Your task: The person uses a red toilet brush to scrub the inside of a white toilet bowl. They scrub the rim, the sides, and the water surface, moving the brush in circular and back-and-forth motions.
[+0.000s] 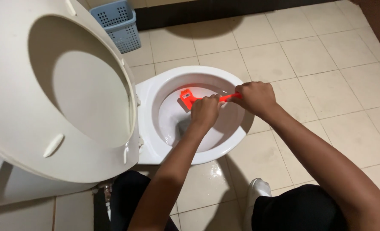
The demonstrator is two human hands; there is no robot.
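Observation:
A white toilet bowl [153,92] stands at the middle of the view, its seat and lid [49,107] raised at the left. An orange toilet brush [186,97] reaches into the bowl, head pressed against the inner wall near the back. My left hand [205,111] grips the handle partway down, over the bowl. My right hand [255,97] is closed around the handle's end, above the bowl's right rim. Much of the handle is hidden inside both fists.
A blue perforated plastic basket [119,25] stands on the floor behind the toilet. Beige floor tiles [326,77] spread to the right, wet near the bowl's base. My knees in dark clothing and a white sock [258,188] are at the bottom.

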